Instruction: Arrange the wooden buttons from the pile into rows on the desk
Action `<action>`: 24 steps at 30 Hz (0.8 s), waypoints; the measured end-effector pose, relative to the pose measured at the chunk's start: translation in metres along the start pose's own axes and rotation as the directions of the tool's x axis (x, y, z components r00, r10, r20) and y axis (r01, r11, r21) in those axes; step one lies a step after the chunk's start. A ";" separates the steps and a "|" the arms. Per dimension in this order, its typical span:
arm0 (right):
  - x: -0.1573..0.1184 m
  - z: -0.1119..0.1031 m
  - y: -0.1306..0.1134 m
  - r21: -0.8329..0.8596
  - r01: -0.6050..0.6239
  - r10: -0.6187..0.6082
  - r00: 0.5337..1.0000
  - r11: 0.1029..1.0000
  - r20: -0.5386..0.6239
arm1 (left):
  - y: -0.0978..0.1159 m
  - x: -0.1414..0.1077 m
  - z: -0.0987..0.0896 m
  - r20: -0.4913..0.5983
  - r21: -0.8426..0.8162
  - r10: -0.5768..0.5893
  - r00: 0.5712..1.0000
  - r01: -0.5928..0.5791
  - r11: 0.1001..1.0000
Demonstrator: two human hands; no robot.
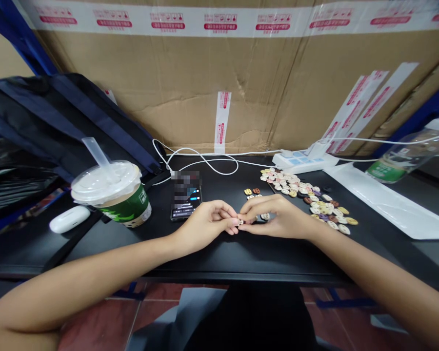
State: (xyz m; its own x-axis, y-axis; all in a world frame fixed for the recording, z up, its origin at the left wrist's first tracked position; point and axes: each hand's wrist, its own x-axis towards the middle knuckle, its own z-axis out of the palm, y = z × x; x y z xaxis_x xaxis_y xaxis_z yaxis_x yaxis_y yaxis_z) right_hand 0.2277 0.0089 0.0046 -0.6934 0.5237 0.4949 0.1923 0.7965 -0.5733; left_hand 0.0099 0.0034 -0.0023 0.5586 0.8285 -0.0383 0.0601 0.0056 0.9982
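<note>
Over the middle of the black table, my left hand point(214, 219) and my right hand point(274, 214) meet at the fingertips. Both are closed in a pinch on one small pale charm point(240, 222) with dark marks, mostly covered by fingers. Just behind my right hand lie a yellow charm point(248, 191) and a brown charm point(256, 190), with a few paler ones partly hidden by that hand. Farther right spreads a pile of small flat charms point(325, 208) in cream, yellow, brown and purple, running back into a mostly white and pink group point(281, 181).
A lit phone point(186, 197) lies left of my hands. Beyond it stand a lidded drink cup point(111, 192) with a straw, a white earbud case point(69, 219) and a backpack point(76, 117). White cables lead to a power strip point(305, 161). A white sheet point(384, 204) and a bottle point(402, 158) are at right.
</note>
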 end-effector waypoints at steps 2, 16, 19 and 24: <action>-0.001 0.000 0.002 0.000 -0.011 0.011 1.000 1.000 -0.001 | -0.001 0.000 0.000 0.007 0.030 0.025 1.000 -0.025 0.999; 0.003 -0.012 0.011 -0.342 -0.164 0.171 0.985 0.925 -0.009 | 0.010 -0.017 0.004 0.431 0.598 0.231 0.872 -0.467 0.651; 0.003 -0.012 0.012 -0.361 -0.203 0.211 0.977 0.910 -0.019 | 0.011 -0.017 0.004 0.477 0.587 0.220 0.851 -0.495 0.641; 0.002 -0.013 0.014 -0.405 -0.192 0.192 0.981 0.894 -0.042 | 0.010 -0.017 0.004 0.505 0.593 0.251 0.826 -0.543 0.594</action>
State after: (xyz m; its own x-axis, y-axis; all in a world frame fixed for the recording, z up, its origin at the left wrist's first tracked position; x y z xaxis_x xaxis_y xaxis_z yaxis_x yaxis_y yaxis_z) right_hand 0.2385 0.0254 0.0061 -0.6141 0.6788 0.4026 0.5865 0.7339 -0.3428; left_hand 0.0045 -0.0128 0.0085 0.8941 0.4028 0.1957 0.2227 -0.7790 0.5862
